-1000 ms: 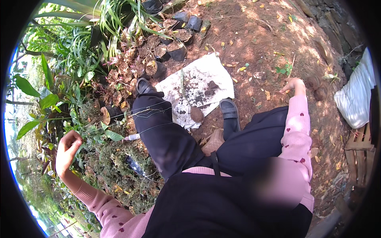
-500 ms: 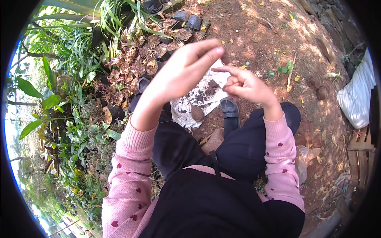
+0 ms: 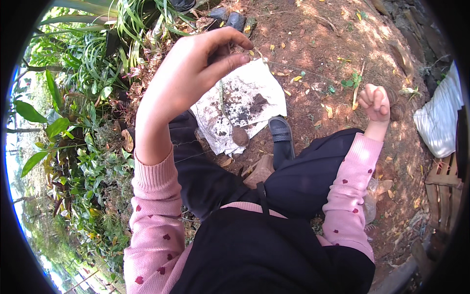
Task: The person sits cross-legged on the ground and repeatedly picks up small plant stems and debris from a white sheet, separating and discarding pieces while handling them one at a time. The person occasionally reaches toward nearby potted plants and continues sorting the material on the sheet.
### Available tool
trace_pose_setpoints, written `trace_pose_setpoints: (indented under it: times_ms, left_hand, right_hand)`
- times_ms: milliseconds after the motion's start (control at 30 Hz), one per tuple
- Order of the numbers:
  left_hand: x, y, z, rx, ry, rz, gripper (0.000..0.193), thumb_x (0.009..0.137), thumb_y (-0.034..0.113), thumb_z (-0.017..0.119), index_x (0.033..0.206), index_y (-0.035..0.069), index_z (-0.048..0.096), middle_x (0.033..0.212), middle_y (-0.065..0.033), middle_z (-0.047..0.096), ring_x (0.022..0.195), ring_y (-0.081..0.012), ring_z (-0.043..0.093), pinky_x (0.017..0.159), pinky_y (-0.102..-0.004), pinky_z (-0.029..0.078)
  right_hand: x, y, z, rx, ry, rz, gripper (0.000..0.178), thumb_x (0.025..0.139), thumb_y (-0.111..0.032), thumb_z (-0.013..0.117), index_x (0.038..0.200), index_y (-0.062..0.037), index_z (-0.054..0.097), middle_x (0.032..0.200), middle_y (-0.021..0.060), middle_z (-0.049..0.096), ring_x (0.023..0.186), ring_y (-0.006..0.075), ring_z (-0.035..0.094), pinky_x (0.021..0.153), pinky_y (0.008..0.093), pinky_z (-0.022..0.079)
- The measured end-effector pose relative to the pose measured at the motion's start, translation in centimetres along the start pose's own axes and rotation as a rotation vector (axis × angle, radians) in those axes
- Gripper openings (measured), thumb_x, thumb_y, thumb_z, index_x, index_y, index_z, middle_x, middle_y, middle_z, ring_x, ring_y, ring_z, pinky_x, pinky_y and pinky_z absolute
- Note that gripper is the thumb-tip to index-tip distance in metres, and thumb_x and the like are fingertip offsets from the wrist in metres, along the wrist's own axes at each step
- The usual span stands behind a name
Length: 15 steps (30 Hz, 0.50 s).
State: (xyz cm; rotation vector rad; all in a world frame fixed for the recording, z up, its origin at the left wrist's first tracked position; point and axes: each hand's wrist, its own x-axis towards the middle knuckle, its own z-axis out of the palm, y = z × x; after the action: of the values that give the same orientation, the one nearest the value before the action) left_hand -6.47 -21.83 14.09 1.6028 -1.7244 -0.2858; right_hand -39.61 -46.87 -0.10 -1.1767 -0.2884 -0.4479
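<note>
My left hand (image 3: 196, 68) is raised over a white sheet (image 3: 271, 90), its fingers curled and the thumb bent toward the index fingertip. What its inner fingers hold is hidden. A thin pale strip sticks out near the fingertips. Out to the right, my right hand (image 3: 376, 103) is closed, fingers curled in. A fine thread (image 3: 313, 72) runs between the two hands. Below my left hand, a brown rounded ball (image 3: 240, 136) shows at the sheet's near edge. A narrow greenish stem (image 3: 222, 100) rises from the ball toward my left hand. Dark soil (image 3: 258, 104) is scattered across the sheet.
Leafy plants (image 3: 63, 122) fill the left side, and dark bags (image 3: 236, 21) stand at the back. A white sack (image 3: 440, 112) and a wooden crate (image 3: 443, 183) are at the right. My sandalled foot (image 3: 281, 137) rests beside the sheet. Fallen leaves dot the earth.
My hands were close together above the sheet. The right has moved far to the right and curled closed, while the left has shifted up and left. More of the sheet and the stem now shows.
</note>
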Motion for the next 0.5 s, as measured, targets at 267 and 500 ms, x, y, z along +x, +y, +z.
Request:
trace_pose_setpoints:
  times_ms: [267, 500]
  left_hand:
    - [-0.4, 0.1, -3.3, 0.095, 0.041, -0.036, 0.014, 0.085, 0.012, 0.064, 0.092, 0.000, 0.063, 0.077, -0.0029, 0.062, 0.069, -0.0082, 0.054, 0.063, -0.0232, 0.043]
    - [-6.0, -10.2, 4.5, 0.030, -0.040, -0.249, 0.016, 0.083, 0.017, 0.064, 0.090, 0.002, 0.063, 0.082, -0.0101, 0.065, 0.071, -0.0223, 0.060, 0.066, -0.0313, 0.046]
  right_hand:
    - [-0.2, -1.2, -2.5, 0.362, 0.669, -0.611, 0.019, 0.088, -0.029, 0.060, 0.085, -0.0102, 0.061, 0.057, -0.0051, 0.022, 0.051, 0.0075, 0.020, 0.047, 0.0227, 0.020]
    - [-0.3, -0.9, -4.2, 0.238, 1.139, -0.836, 0.022, 0.097, -0.030, 0.046, 0.106, -0.0121, 0.057, 0.052, -0.0037, 0.022, 0.043, 0.0086, 0.019, 0.042, 0.0232, 0.019]
